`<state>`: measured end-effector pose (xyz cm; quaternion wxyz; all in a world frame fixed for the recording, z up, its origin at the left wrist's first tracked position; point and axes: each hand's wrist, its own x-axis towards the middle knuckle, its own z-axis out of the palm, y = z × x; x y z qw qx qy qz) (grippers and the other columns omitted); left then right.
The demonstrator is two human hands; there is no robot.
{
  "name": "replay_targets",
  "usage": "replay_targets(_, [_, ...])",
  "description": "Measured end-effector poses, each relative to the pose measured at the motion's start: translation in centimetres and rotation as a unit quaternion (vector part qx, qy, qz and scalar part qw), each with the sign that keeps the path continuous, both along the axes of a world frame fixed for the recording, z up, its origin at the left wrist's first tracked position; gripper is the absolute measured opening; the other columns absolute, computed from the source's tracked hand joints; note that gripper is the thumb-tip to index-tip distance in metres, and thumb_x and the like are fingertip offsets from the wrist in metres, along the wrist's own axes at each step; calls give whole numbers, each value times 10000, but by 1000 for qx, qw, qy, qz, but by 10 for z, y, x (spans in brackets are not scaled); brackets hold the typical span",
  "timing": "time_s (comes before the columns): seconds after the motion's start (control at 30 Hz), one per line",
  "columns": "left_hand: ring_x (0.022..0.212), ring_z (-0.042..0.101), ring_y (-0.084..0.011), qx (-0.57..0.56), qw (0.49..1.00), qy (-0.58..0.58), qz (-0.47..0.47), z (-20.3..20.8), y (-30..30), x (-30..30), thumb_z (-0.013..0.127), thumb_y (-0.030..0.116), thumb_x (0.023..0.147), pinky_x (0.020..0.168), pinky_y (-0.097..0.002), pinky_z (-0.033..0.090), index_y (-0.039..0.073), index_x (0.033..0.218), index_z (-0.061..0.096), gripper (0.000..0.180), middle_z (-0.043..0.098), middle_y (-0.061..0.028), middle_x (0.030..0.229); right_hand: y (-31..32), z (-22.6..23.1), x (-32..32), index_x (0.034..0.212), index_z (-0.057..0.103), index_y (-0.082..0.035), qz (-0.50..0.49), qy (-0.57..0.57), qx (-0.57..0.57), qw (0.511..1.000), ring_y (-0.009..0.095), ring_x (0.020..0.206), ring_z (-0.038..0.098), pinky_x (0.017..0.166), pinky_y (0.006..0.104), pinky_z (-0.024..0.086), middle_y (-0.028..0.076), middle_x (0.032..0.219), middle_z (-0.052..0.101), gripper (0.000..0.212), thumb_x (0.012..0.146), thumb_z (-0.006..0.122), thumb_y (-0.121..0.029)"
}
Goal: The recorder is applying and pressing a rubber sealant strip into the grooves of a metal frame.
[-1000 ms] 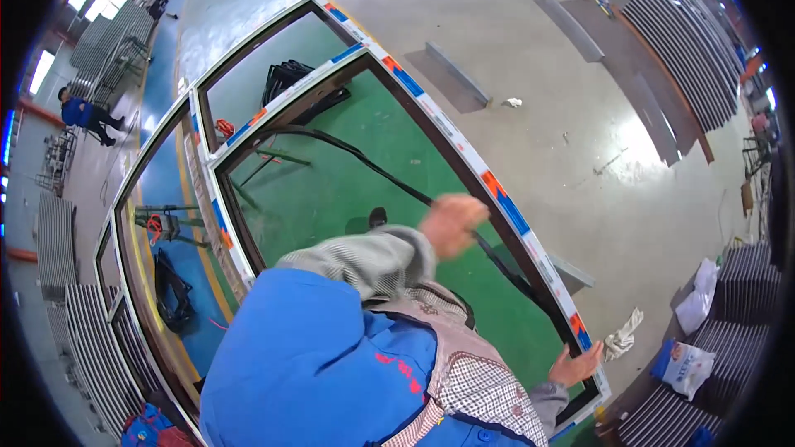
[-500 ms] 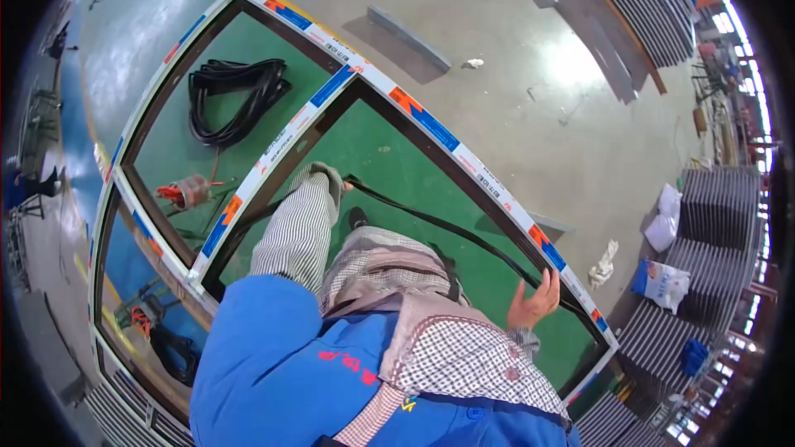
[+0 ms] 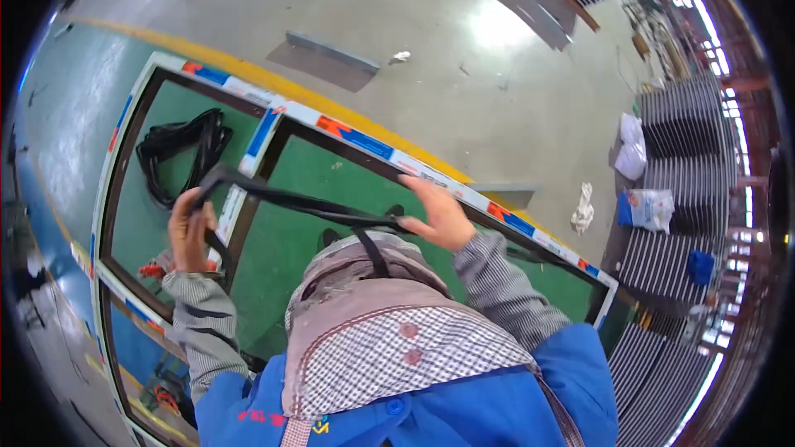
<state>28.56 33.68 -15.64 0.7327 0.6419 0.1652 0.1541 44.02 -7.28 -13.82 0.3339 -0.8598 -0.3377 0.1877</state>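
A long black rubber sealing strip (image 3: 319,204) stretches in front of me over a large window frame (image 3: 362,142) with white, blue and orange film on its bars. My left hand (image 3: 190,233) is closed round the strip at a bend above the frame's middle bar, with a length hanging below it. At the other end of this stretch, my right hand (image 3: 443,215) has thumb and forefinger spread. The strip reaches its thumb; whether it passes beneath the palm cannot be seen. More dark strip lies along the frame's right part.
A black coil of strip (image 3: 184,153) shows through the left pane opening. Beyond the frame, a grey metal profile (image 3: 331,51) rests on the floor. Stacked profiles (image 3: 675,141), a white sack (image 3: 650,209) and a crumpled white cloth (image 3: 583,209) are on the right.
My left hand has come up and left, lifting the strip above the frame. My right hand has moved from the frame's right bar inward to the left. The view has shifted.
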Motion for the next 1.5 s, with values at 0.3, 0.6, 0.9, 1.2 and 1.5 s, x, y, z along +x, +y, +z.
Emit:
replay_targets(0.3, [614, 465, -33, 26, 994, 98, 46, -48, 4, 68, 515, 159, 954, 554, -183, 383, 42, 1136, 534, 218, 559, 23, 782, 61, -2, -9, 936, 603, -53, -71, 108, 9, 992, 191, 665, 631, 592, 305, 495, 73, 758, 630, 191, 861, 612, -228])
replay_targets(0.6, [633, 548, -63, 50, 991, 127, -5, -55, 4, 74, 489, 150, 957, 570, -203, 449, 40, 1155, 521, 229, 624, -13, 842, 75, -5, -13, 952, 600, -106, -157, -156, 9, 975, 283, 695, 607, 586, 388, 490, 71, 779, 579, 230, 772, 677, -226])
replay_targets(0.9, [691, 571, -104, 214, 958, 190, -34, -35, -49, 66, 468, 109, 929, 623, -275, 476, 26, 1295, 463, 375, 633, -56, 887, 68, -26, 3, 1162, 586, -143, -62, -169, -2, 984, 271, 672, 613, 564, 379, 480, 83, 757, 599, 369, 803, 649, -204])
replay_targets(1.2, [747, 652, -309, 338, 871, 357, 18, -62, -82, 73, 466, 256, 917, 705, -441, 507, 172, 1212, 546, 317, 681, -59, 769, 80, -57, -10, 1206, 546, -160, -3, -153, -105, 983, 293, 661, 615, 572, 410, 491, 88, 796, 613, 369, 850, 593, -245])
replay_targets(1.5, [796, 650, -295, 314, 861, 397, 48, -77, -82, 82, 452, 238, 934, 758, -414, 498, 131, 1227, 542, 324, 675, -79, 795, 80, -86, 3, 1195, 567, -169, -71, -190, -135, 970, 314, 673, 619, 584, 431, 495, 106, 786, 618, 343, 864, 573, -260])
